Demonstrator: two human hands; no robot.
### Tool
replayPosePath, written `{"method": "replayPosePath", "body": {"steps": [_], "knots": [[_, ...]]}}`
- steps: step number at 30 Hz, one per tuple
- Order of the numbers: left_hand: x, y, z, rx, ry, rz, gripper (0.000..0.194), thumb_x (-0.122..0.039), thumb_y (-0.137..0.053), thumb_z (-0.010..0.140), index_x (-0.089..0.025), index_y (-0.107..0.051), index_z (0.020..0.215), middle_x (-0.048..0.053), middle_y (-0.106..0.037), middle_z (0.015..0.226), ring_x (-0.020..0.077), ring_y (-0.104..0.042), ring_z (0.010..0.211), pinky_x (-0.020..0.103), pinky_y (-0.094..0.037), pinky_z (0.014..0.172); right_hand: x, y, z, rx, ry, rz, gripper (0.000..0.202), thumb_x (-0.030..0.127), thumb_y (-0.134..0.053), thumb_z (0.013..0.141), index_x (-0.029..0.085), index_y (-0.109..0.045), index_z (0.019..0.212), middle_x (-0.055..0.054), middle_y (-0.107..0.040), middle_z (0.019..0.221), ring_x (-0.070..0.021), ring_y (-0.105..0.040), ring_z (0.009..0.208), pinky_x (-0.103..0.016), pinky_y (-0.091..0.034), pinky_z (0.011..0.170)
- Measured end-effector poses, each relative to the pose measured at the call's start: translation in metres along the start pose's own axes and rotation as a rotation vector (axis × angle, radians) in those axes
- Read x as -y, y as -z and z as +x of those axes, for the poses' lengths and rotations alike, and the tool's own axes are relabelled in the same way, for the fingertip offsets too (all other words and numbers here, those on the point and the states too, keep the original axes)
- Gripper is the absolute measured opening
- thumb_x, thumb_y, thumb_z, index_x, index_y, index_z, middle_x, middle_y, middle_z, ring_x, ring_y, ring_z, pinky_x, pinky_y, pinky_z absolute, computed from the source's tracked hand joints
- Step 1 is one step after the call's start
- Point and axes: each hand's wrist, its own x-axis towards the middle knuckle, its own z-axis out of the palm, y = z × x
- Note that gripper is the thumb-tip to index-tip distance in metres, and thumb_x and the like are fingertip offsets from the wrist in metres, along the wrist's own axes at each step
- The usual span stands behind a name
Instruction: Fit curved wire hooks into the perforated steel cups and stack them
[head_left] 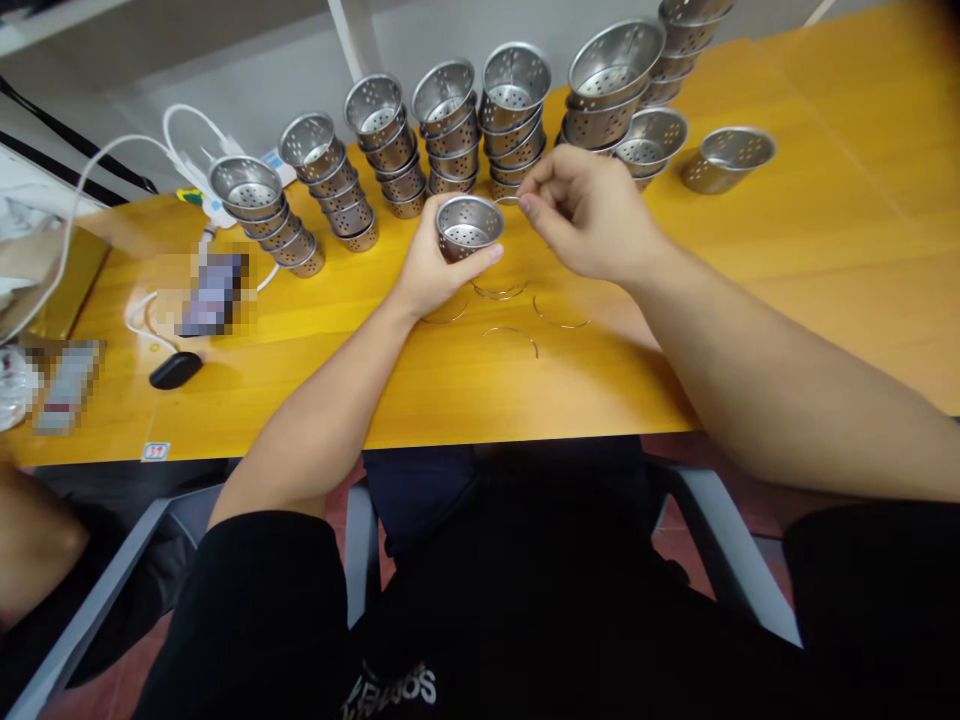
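Note:
My left hand (433,262) is wrapped round a perforated metal cup (470,228), its open top facing up and towards me. Just right of the cup, my right hand (581,210) pinches the end of a thin curved wire (507,200) between thumb and fingertips. The wire's other end reaches towards the cup's rim; whether it touches I cannot tell. Below the hands, several loose curved wires lie on the table, among them one curved wire (510,331) near the front and another curved wire (561,322) to its right.
Stacks of perforated cups (446,130) line the back of the yellow table (480,400). A single cup (729,160) stands at right. Left are a blurred phone (214,295), a black oval device (175,370) and white cables (75,200). Another person's arm (37,545) shows at lower left.

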Motion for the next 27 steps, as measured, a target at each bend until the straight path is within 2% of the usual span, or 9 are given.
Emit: {"method": "replayPosePath", "body": {"steps": [2,4,8,10,16,21,24,27], "knots": [[-0.007,-0.006,-0.003,0.033,-0.047,0.053,0.099,-0.093,-0.099,0.098,-0.032,-0.06,0.165,0.014,-0.079,0.161,0.0353,-0.084,0.152,0.064,-0.066,0.145,0.006,-0.003,-0.001,0.026,-0.024,0.038,0.055,0.089,-0.076,0.113,0.036,-0.061,0.111,0.001,-0.055,0.082,-0.0275,-0.048,0.081,-0.049,-0.048,0.083],[-0.012,-0.01,-0.005,0.075,-0.081,0.083,0.097,-0.092,-0.094,0.103,-0.031,-0.056,0.169,0.013,-0.076,0.16,0.0345,-0.083,0.152,0.063,-0.066,0.144,0.009,-0.006,-0.001,0.042,-0.048,0.047,0.058,0.093,-0.076,0.11,0.037,-0.062,0.111,0.001,-0.053,0.078,-0.0282,-0.047,0.081,-0.05,-0.047,0.084],[-0.019,-0.012,-0.007,0.122,-0.122,0.107,0.097,-0.09,-0.093,0.104,-0.032,-0.052,0.17,0.011,-0.072,0.16,0.0337,-0.081,0.151,0.06,-0.065,0.141,0.004,-0.011,-0.001,0.051,-0.081,0.046,0.073,0.109,-0.073,0.102,0.041,-0.079,0.129,-0.002,-0.06,0.073,-0.0359,-0.056,0.087,-0.056,-0.052,0.088],[-0.02,-0.012,-0.008,0.115,-0.123,0.107,0.097,-0.089,-0.094,0.103,-0.032,-0.052,0.169,0.012,-0.072,0.16,0.0335,-0.081,0.149,0.06,-0.066,0.14,0.0,-0.013,0.0,0.047,-0.078,0.064,0.08,0.112,-0.071,0.101,0.043,-0.083,0.139,-0.003,-0.067,0.073,-0.0387,-0.06,0.091,-0.059,-0.054,0.09],[-0.021,-0.014,-0.009,0.113,-0.089,0.129,0.1,-0.087,-0.096,0.104,-0.032,-0.051,0.174,0.012,-0.074,0.158,0.0337,-0.081,0.149,0.06,-0.065,0.141,-0.003,-0.019,0.002,0.021,-0.103,0.011,0.081,0.108,-0.071,0.104,0.041,-0.085,0.147,-0.004,-0.075,0.074,-0.0411,-0.069,0.093,-0.064,-0.06,0.094],[-0.031,-0.013,-0.009,0.091,-0.054,0.117,0.111,-0.092,-0.107,0.09,-0.034,-0.056,0.169,0.01,-0.078,0.155,0.035,-0.084,0.145,0.061,-0.068,0.138,-0.004,-0.027,0.002,0.006,-0.086,-0.006,0.081,0.103,-0.07,0.107,0.04,-0.082,0.157,-0.005,-0.077,0.079,-0.0435,-0.072,0.092,-0.067,-0.061,0.092],[-0.036,-0.011,-0.009,0.097,-0.043,0.115,0.109,-0.095,-0.104,0.091,-0.035,-0.057,0.168,0.009,-0.078,0.152,0.0365,-0.082,0.149,0.063,-0.064,0.142,0.001,-0.029,0.002,-0.014,-0.085,0.037,0.072,0.096,-0.073,0.109,0.04,-0.084,0.153,-0.006,-0.079,0.083,-0.0416,-0.071,0.092,-0.065,-0.061,0.09],[-0.033,-0.007,-0.008,0.097,-0.033,0.09,0.099,-0.098,-0.091,0.101,-0.032,-0.058,0.167,0.01,-0.077,0.149,0.0355,-0.08,0.148,0.062,-0.064,0.141,0.009,-0.023,0.0,-0.019,-0.07,0.132,0.06,0.091,-0.077,0.109,0.036,-0.088,0.131,-0.011,-0.088,0.104,-0.0392,-0.072,0.098,-0.063,-0.062,0.091]]}}
